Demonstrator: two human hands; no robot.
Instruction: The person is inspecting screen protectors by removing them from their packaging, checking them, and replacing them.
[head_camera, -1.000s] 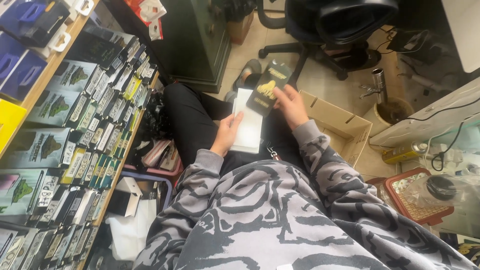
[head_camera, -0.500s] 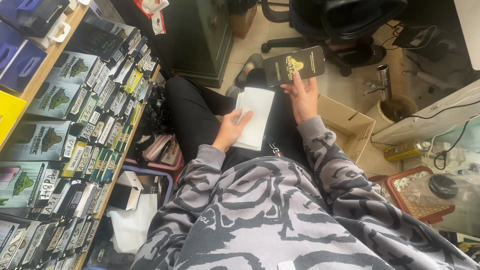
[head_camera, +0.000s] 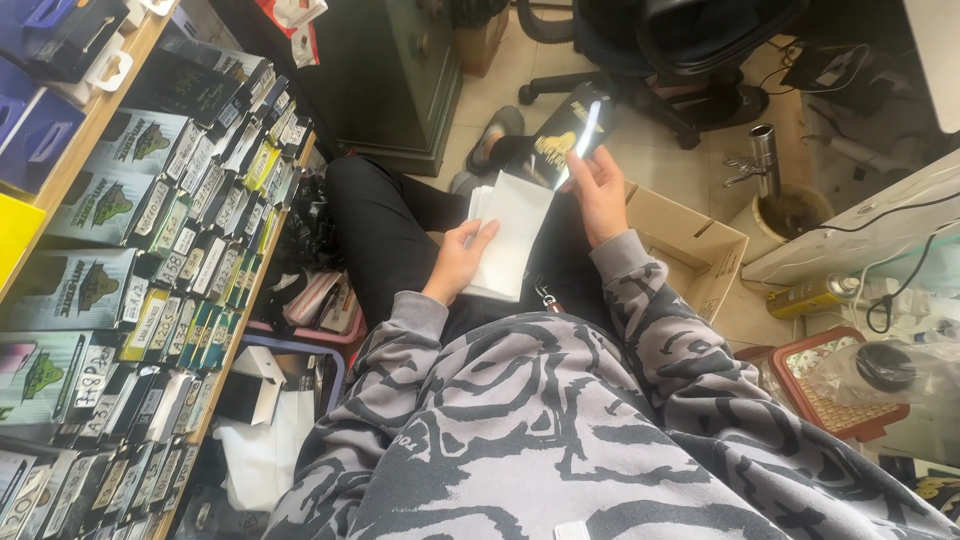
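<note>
1. The shelf (head_camera: 120, 230) fills the left side of the view, packed edge to edge with flat boxed packages, many carrying small handwritten stickers.
2. A dark green cabinet (head_camera: 385, 80) stands beyond the person's knees, and an office chair (head_camera: 690, 50) sits on the tiled floor further right.
3. An open cardboard box (head_camera: 690, 250) rests on the floor just beside the right forearm; a red basket (head_camera: 840, 390) with a bagged dark item lies at the right edge, near a white surface with cables.
4. The person sits with black-trousered legs stretched forward, the grey patterned sleeves (head_camera: 640, 300) framing the lap.
5. The white sleeve (head_camera: 508, 235), a flat pale envelope-like piece, lies over the lap; the left hand (head_camera: 462, 258) has it pinched, thumb on top and fingers curled beneath its lower edge.
6. The dark flat package (head_camera: 565, 135), black with a yellow emblem and glare across its face, is raised above the lap; the right hand (head_camera: 597, 190) is closed around its lower end and tilts it upward.
7. Judging from how things lie, the dark package is apart from the white sleeve, its lower corner near the sleeve's top edge. The two are separated and both in hand; neither is set down or shelved yet.
</note>
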